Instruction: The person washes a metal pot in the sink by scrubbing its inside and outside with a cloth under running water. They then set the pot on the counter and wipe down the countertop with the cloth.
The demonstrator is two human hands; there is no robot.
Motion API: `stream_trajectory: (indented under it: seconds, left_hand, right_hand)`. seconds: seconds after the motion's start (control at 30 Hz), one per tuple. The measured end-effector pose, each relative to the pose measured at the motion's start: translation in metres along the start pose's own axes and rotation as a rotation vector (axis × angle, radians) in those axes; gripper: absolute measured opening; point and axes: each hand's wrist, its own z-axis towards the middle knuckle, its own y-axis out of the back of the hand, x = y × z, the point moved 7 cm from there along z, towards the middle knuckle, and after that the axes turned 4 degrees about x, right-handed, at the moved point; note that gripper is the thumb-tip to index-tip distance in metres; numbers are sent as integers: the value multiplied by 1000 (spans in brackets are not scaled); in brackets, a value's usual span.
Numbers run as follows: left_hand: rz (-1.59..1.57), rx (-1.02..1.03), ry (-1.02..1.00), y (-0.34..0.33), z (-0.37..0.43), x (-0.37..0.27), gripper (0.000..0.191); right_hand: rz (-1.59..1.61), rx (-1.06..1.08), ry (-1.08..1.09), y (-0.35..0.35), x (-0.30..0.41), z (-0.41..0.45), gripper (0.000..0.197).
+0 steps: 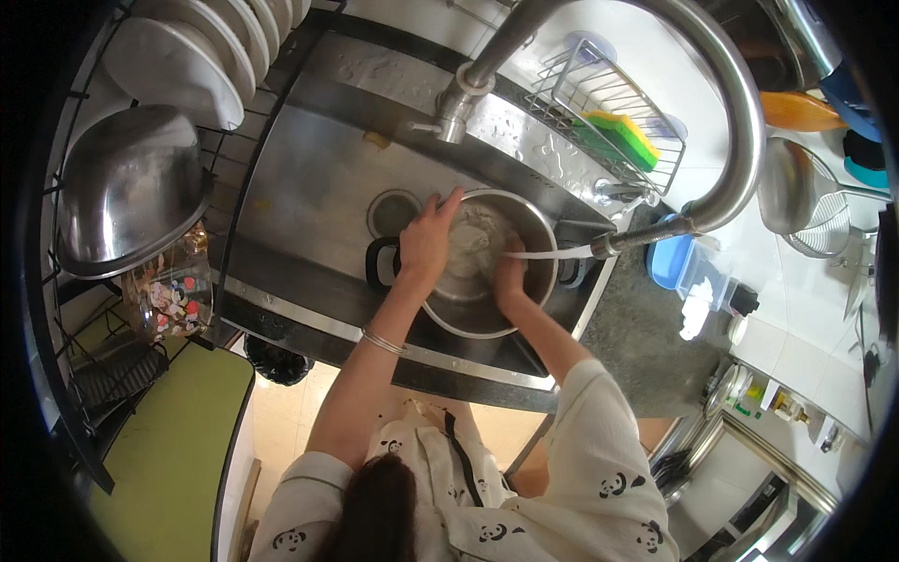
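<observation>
A round stainless steel pot (pixel 484 327) with black side handles sits in the steel sink (pixel 309 161). My left hand (pixel 425 242) lies over its left rim and holds it, fingertips pointing away from me. Inside the pot, at the right, is my right hand (pixel 510 277), its fingers dipped in cloudy, stirred-up water (pixel 469 235). What these fingers do below the surface is hidden. From the nozzle of a flexible metal faucet (pixel 609 246), a stream of water (pixel 551 254) runs onto the right hand.
Left of the sink, a dish rack (pixel 77 95) holds white plates (pixel 168 67), an upturned steel bowl (pixel 133 186) and a patterned clear glass (pixel 172 298). A wire basket (pixel 562 88) with a yellow-green sponge (pixel 621 140) hangs behind. Dark countertop (pixel 625 351) lies right.
</observation>
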Motion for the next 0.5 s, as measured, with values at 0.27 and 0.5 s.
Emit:
stream_trajectory:
  seconds: [0.27,0.5]
  left_hand:
    - [-105,11,74,-2,-6,2,48]
    - [-2,-1,-17,-1,-8,7,53]
  right_hand:
    - [1083,491,817,95,-19,-99,49]
    - [171,204,574,71,-95,-64,48]
